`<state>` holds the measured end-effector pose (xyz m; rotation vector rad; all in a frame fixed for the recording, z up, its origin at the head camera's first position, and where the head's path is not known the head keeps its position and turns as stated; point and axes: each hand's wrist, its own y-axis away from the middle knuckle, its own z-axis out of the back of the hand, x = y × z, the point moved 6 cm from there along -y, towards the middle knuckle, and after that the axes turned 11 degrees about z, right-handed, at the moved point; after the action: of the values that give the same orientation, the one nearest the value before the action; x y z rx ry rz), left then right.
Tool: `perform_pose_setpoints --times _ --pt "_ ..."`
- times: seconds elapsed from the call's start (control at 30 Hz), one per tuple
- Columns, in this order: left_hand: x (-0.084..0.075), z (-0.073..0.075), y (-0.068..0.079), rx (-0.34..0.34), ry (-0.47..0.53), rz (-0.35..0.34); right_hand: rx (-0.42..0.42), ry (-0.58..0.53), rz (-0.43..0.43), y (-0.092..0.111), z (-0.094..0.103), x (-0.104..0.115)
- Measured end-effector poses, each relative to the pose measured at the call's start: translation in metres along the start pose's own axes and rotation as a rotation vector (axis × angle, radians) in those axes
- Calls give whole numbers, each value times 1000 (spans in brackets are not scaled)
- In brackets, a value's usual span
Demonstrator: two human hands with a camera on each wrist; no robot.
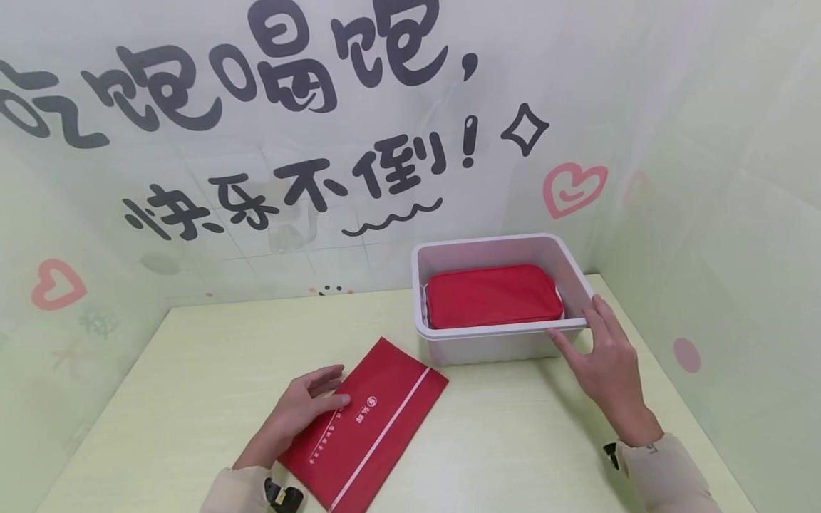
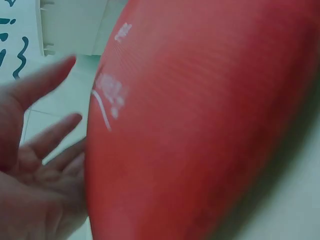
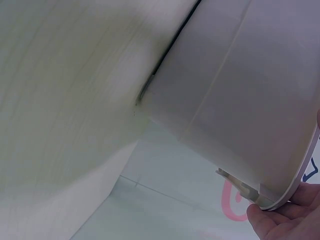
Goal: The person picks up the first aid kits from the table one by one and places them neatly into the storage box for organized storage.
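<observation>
A red folder-like pouch (image 1: 378, 427) with white print and a white stripe lies slantwise at the table's front middle. My left hand (image 1: 304, 406) is at its left edge, thumb over the printed face and fingers apart. In the left wrist view, the pouch (image 2: 190, 115) fills much of the picture and partly hides the fingers of that hand (image 2: 45, 195). At the back right stands a pale plastic bin (image 1: 494, 349) holding a red zip-style case (image 1: 494, 296). My right hand (image 1: 606, 363) grips the bin's front right corner by the rim, thumb outside.
The pale yellow table (image 1: 192, 399) meets a printed back wall (image 1: 359, 263) behind the bin and a green-tinted side wall (image 1: 725, 271) at the right. Something white shows under the red case inside the bin. A clip-like latch (image 3: 240, 186) sits below the bin's rim.
</observation>
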<state>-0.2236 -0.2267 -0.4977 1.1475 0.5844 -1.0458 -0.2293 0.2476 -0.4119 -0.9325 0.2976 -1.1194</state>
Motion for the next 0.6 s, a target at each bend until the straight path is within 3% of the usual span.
perform_pose_setpoints --times 0.3,0.43,0.6 --pt "2 -3 3 193 -39 -60 -10 -3 10 -1 0 1" --pt "3 -4 3 236 -49 -78 -7 -4 11 -2 1 2" --pt "3 -5 3 241 -89 -95 -16 -5 11 -1 1 2"
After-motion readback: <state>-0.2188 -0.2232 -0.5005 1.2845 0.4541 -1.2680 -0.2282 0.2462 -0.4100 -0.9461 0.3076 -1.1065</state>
